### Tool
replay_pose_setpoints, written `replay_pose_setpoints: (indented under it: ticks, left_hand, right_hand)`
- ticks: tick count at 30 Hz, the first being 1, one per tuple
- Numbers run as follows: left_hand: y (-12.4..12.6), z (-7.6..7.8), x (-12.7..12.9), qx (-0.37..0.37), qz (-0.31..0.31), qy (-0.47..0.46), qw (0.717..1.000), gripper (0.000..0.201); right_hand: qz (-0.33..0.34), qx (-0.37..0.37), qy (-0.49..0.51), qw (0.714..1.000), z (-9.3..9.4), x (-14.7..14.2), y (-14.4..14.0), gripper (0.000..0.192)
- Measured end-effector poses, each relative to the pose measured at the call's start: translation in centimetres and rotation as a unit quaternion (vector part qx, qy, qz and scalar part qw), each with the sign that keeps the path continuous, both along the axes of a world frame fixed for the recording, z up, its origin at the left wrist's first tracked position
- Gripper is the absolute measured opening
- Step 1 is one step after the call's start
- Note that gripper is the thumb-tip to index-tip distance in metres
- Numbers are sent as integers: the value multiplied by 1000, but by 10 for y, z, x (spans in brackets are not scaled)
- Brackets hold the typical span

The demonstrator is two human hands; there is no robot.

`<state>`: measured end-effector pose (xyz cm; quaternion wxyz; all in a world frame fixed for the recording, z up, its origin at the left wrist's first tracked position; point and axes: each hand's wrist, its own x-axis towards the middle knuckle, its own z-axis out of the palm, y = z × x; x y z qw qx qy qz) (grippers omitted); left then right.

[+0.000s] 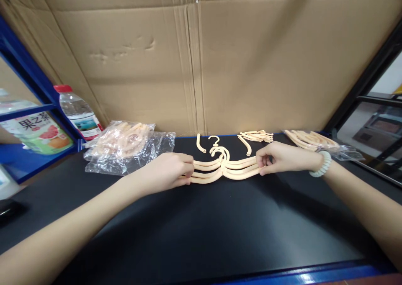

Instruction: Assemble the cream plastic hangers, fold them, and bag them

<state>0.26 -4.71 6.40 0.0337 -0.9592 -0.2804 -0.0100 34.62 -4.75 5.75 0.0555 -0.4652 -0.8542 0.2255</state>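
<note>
Several cream-coloured clothes hangers [222, 168] lie stacked together on the black tabletop, their hooks bunched toward the back. My left hand [171, 172] is closed around the left ends of the hangers. At the opposite side, my right hand [276, 158] pinches their right ends, thumb below and fingers curled over. Just behind the stack lies a separate hanger hook [214, 141]. A loose hanger arm [200, 144] rests to its left, and another loose arm [244, 145] lies to its right. My fingers hide the tips of the stacked hangers.
Clear plastic bags [125, 145] with cream parts lie at the back left. A pile of hanger arms [259, 136] and another bagged bundle [309, 140] sit at the back right. A red-capped bottle [78, 112] stands by the blue frame at left. Cardboard [266, 59] walls the back.
</note>
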Motion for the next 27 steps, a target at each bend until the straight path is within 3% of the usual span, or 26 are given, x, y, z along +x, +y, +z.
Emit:
replay_pose_setpoints:
  ticks: [6,17,27]
  left_hand:
    - [1,-2,0,-6,8,11,1000,12]
    - [4,-4,-2,-6,-1,-21,1000,14]
    - [5,-5,-2,35,-2,-9,999,16]
  right_hand:
    - [31,68,-22,997,-1,1,3,22]
    - [46,32,-34,998,-4,3,5,21]
    - [17,33,-46,998,-5,5,7,19]
